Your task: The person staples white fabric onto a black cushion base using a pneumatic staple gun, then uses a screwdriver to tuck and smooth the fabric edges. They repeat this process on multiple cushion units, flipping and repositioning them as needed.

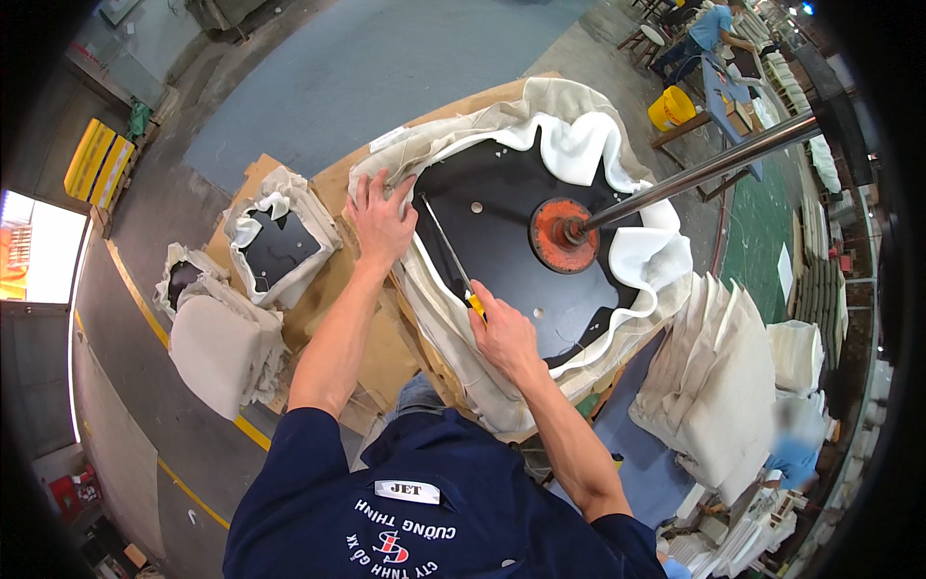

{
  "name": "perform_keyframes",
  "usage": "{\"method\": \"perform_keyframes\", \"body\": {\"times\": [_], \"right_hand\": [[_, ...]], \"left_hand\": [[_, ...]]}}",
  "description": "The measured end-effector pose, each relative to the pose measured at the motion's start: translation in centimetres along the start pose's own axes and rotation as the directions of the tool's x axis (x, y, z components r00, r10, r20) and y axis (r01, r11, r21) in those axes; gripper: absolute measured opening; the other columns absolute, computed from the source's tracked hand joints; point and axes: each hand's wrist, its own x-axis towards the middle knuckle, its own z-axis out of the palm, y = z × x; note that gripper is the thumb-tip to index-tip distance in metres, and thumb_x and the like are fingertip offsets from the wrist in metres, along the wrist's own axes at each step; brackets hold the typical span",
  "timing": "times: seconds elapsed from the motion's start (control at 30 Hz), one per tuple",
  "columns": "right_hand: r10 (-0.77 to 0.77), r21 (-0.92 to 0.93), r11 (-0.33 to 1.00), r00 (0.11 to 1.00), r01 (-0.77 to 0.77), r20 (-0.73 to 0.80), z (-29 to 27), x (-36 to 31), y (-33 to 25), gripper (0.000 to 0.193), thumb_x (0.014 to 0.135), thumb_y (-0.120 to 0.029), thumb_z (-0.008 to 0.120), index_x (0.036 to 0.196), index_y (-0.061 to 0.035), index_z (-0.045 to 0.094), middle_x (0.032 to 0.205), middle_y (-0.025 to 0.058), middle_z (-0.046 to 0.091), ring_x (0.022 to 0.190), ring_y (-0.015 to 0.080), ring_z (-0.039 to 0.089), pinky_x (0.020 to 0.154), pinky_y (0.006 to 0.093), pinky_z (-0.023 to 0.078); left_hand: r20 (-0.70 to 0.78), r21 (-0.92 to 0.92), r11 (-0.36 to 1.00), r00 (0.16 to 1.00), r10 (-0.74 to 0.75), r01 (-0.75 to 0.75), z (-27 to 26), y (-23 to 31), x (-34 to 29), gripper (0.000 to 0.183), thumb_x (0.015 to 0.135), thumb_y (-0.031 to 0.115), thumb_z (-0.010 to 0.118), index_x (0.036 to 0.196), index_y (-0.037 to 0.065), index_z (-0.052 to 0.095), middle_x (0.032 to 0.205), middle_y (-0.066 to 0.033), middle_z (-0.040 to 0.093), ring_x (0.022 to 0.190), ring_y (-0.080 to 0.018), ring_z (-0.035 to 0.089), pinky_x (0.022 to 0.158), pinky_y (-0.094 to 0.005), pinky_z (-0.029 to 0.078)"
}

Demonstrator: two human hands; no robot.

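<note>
Grey-blue floor (386, 77) stretches away behind, and up front a black panel (492, 251) sits ringed by beige fabric (482, 386), right under an orange disc (553, 253). Left hand (383, 227) lies spread across the panel's left border; right hand (506, 336) grips a thin, yellow-handled tool (476, 303) slanting toward it. Best bet, I'd say: steady that fabric, keep the shaft low, don't score the panel.
</note>
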Motion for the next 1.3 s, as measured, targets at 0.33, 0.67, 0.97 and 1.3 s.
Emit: {"method": "perform_keyframes", "body": {"times": [0.33,0.67,0.97,1.3], "right_hand": [[-0.051,0.287,0.954,0.991,0.086,-0.127,-0.5,-6.9,2.9,0.053,0.099,-0.022,0.066,0.149,-0.0129,0.054,0.115,0.0207,0.072,0.103,0.0412,0.07,0.088,0.0479,0.056],[-0.005,0.489,0.867,0.983,0.095,-0.183,-2.1,-21.7,6.3,0.053,0.096,-0.021,0.071,0.148,-0.0187,0.059,0.099,0.0108,0.074,0.084,0.0323,0.072,0.077,0.0392,0.057],[0.002,0.424,0.901,0.979,0.086,-0.203,-2.0,-23.9,8.3,0.049,0.095,-0.031,0.073,0.144,-0.0295,0.064,0.11,0.0081,0.076,0.091,0.0317,0.072,0.076,0.035,0.058],[0.802,0.817,0.54,0.419,-0.202,-0.426,5.4,-29.4,19.2,0.059,0.096,-0.01,0.07,0.152,-0.0064,0.053,0.109,0.0084,0.073,0.078,0.0113,0.066,0.07,0.0268,0.055]], "left_hand": [[0.073,-0.061,0.998,0.997,0.0,0.004,0.1,-1.3,0.4,0.048,0.09,0.027,0.068,0.138,0.029,0.067,0.15,-0.0137,0.053,0.148,-0.0435,0.035,0.12,-0.066,0.025],[0.664,-0.726,0.435,0.706,0.245,0.532,-8.6,12.4,-5.8,0.037,0.111,0.029,0.047,0.105,-0.001,0.069,0.079,-0.0036,0.066,0.068,-0.0094,0.059,0.065,-0.0249,0.049],[0.851,-0.523,0.314,0.508,0.135,0.792,-10.9,9.7,-6.1,0.018,0.106,0.016,0.06,0.097,0.001,0.064,0.079,-0.0069,0.066,0.066,-0.0162,0.063,0.062,-0.0307,0.054],[0.673,0.275,0.933,0.74,-0.014,-0.232,-11.4,-11.7,-13.6,0.026,0.095,0.012,0.066,0.121,0.004,0.065,0.123,-0.0241,0.062,0.11,-0.0354,0.064,0.095,-0.0468,0.053]]}}
